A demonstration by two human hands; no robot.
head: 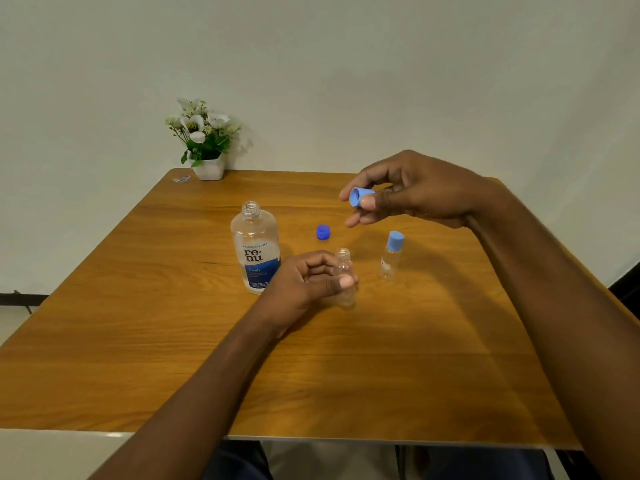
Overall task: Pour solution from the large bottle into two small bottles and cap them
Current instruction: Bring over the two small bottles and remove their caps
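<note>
The large clear bottle (255,247) with a blue label stands uncapped at the table's middle left. Its dark blue cap (323,232) lies on the table to its right. My left hand (304,284) grips a small clear bottle (344,277) that stands upright with its neck uncovered. My right hand (412,188) is raised above and behind it, pinching a light blue cap (360,196) between thumb and fingers, its hollow side facing left. A second small bottle (391,255) stands to the right, with a light blue cap on it.
A white pot of white flowers (204,142) stands at the far left corner of the wooden table (311,375), with a small scrap (181,179) beside it. A pale wall rises behind. The table's near edge lies just over my lap.
</note>
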